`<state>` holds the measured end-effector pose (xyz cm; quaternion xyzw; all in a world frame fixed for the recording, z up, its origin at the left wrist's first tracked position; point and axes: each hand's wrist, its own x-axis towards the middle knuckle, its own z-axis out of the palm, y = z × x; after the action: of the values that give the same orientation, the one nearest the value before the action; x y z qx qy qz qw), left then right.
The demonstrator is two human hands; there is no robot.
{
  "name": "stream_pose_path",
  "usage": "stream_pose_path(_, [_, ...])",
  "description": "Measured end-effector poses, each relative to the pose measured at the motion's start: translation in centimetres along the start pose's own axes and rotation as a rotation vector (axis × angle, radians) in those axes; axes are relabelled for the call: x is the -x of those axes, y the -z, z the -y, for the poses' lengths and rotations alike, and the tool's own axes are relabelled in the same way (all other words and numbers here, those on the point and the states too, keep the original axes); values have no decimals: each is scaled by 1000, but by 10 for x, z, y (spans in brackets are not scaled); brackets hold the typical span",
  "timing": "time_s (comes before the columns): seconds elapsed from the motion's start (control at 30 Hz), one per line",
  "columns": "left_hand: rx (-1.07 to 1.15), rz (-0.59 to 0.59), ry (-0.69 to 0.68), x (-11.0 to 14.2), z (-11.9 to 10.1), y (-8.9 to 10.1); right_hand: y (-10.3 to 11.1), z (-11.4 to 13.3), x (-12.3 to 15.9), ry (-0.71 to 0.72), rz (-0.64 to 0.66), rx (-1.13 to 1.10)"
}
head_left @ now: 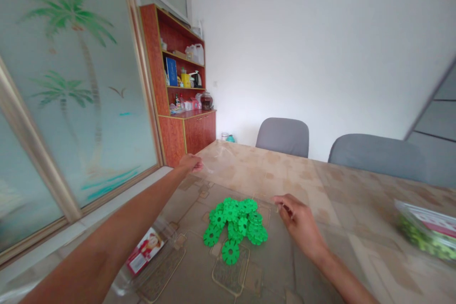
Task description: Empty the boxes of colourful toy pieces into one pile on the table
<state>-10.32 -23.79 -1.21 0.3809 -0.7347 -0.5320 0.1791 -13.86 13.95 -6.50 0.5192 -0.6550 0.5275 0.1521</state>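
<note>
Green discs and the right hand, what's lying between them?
Only bare table shows between the green discs and the right hand in the head view.

Place: a room in a home, for dining or sitting.
Signs: wooden cabinet [178, 90] with bottles and jars, frosted sliding door [71, 85] painted with palm trees, two grey chairs [283, 136] behind the patterned bench [320, 190].

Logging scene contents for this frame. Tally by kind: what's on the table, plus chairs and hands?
Green toy discs: 1 pile, too overlapped to count singly
Clear bags: 3 (held bag, flat bag with red label, full bag)
Grey chairs: 2 ()
Hands: 2 (left hand, right hand)
Total: 8
</note>
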Motion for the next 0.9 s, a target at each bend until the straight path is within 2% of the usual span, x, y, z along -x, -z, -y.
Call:
stream_pose_path(0.2, [-149,-99,-36,-16,12,-3,9,-9,11,-33,39,-4])
stream_pose_path(0.33, [-391,-128,-181,-2,16,14,30,-8,27,-99,55,9])
stream_pose_path(0.4, [-526,-103,-329,23,23,28,45,-6,41,-139,55,20])
stream_pose_path(0.47, [-611,22,-496,60,37,44,61,-4,56,-179,58,32])
stream_pose_path(0.57, [-714,202,-679,120,71,67,80,-1,79,-219,81,22])
stream_pose_path(0.6, [-853,246,-760,135,84,74,84,0,84,-224,88,13])
stream_pose_path(0.67, [-1064,277,-803,155,108,85,87,3,89,-222,92,-2])
stream_pose_path(0.77, [-1181,162,-794,156,131,96,85,11,87,-206,79,-5])
stream_pose_path(0.9, [-1219,101,-751,132,138,110,88,16,79,-189,49,13])
